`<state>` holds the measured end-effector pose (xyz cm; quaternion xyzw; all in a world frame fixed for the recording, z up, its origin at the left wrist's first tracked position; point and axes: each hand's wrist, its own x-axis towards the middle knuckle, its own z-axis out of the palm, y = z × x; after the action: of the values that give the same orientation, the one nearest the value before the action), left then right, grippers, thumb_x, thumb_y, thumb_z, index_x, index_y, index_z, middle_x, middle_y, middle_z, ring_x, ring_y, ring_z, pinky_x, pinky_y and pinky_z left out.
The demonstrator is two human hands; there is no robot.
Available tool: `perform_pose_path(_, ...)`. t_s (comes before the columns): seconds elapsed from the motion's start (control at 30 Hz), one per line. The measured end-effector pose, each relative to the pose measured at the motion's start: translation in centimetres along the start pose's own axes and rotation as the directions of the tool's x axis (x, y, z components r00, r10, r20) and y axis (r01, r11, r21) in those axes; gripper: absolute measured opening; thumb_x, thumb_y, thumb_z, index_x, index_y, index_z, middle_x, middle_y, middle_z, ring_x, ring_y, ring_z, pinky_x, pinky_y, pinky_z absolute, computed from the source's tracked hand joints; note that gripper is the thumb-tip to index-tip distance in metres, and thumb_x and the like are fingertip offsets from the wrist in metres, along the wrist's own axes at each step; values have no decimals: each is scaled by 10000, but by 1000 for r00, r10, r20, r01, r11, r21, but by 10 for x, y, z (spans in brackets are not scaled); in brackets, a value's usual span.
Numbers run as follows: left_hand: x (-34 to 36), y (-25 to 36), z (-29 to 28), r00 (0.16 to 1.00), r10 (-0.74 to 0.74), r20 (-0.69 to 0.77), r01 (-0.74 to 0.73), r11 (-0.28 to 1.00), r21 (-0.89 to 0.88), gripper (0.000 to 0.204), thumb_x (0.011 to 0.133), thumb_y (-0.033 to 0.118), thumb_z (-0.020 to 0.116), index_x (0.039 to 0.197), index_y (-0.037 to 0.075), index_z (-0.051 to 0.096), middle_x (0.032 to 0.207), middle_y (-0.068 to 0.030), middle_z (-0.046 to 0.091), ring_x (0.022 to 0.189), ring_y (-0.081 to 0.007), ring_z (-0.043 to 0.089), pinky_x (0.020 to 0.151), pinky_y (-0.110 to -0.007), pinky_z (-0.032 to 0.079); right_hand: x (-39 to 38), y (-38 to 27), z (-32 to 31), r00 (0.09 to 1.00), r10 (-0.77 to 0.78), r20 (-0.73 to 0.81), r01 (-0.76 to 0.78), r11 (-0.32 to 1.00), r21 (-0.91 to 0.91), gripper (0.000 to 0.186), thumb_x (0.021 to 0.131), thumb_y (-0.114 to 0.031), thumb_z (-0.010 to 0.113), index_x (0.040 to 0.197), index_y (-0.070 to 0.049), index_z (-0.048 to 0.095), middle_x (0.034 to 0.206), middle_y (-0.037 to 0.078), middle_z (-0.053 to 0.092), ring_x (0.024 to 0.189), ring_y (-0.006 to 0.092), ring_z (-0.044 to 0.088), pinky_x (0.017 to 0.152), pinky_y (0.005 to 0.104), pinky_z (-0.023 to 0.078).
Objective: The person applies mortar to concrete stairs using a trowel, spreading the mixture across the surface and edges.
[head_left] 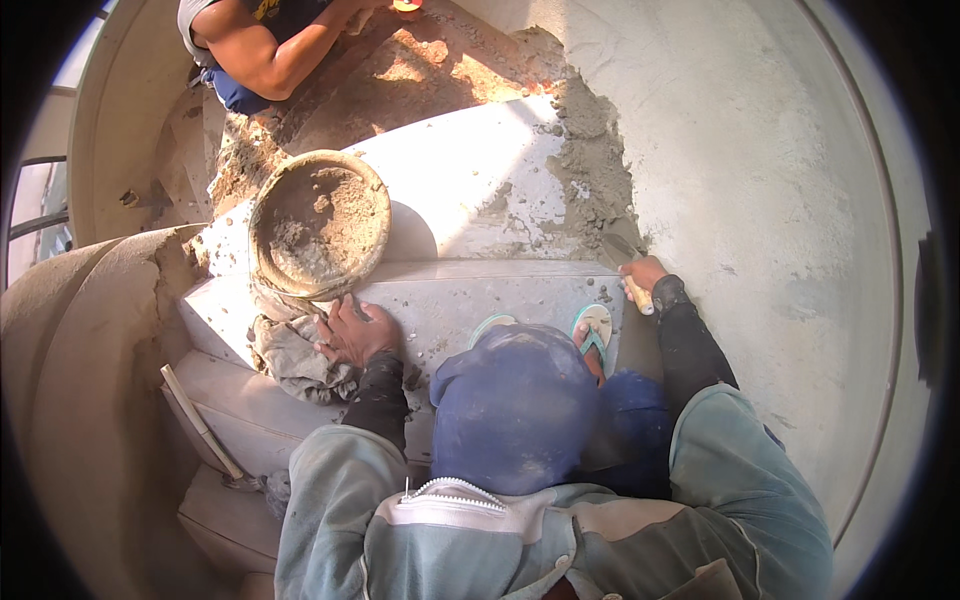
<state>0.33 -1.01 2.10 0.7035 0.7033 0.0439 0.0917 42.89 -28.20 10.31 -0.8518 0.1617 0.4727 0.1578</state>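
Note:
My right hand (645, 275) is wrapped round the pale handle of a trowel (622, 247). Its metal blade points toward the wet mortar (590, 150) spread along the foot of the wall. On the left, my left hand (360, 332) has its fingers spread, at the edge of a crumpled grey cloth (295, 350). Whether it presses on the cloth or on the step beneath, I cannot tell. Just beyond those fingers stands a round bucket (378, 185), its rim caked, with grey mortar (325, 225) inside.
Pale curved steps (470, 285) descend toward me, with mortar crumbs scattered on them. A smooth plastered wall (740, 200) rises on the right. At lower left leans a pale-handled tool (200, 420). A co-worker (255, 50) crouches at the upper left, beside rough reddish ground (400, 70).

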Motion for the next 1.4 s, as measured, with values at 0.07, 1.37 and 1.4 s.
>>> perform_pose_path(0.07, 1, -9, 5, 999, 9, -37, -9, 1000, 7, 390, 860, 324, 565, 1221, 213, 662, 1355, -9, 551, 1436, -302, 297, 1170, -623, 77, 2, -9, 3, 1000, -10, -1, 10, 999, 54, 225, 889, -151, 676, 957, 54, 614, 756, 133, 622, 553, 222, 602, 445, 378, 520)
perform_pose_path(1.37, 2, -6, 15, 970, 102, -223, -82, 992, 100, 357, 810, 320, 633, 1149, 220, 684, 1285, 22, 608, 1389, -318, 388, 1144, -662, 166, -93, -15, 41, 948, -124, -294, 285, 742, 607, 267, 844, -144, 663, 942, 76, 549, 784, 156, 613, 467, 250, 593, 397, 397, 492)
perform_pose_path(1.4, -1, -7, 15, 970, 104, -218, -85, 992, 95, 355, 810, 319, 633, 1147, 218, 684, 1284, 21, 609, 1386, -317, 392, 1143, -663, 169, -102, -11, 38, 951, -121, -285, 277, 744, 609, 269, 846, -147, 658, 951, 73, 546, 790, 153, 613, 464, 243, 592, 395, 392, 492)
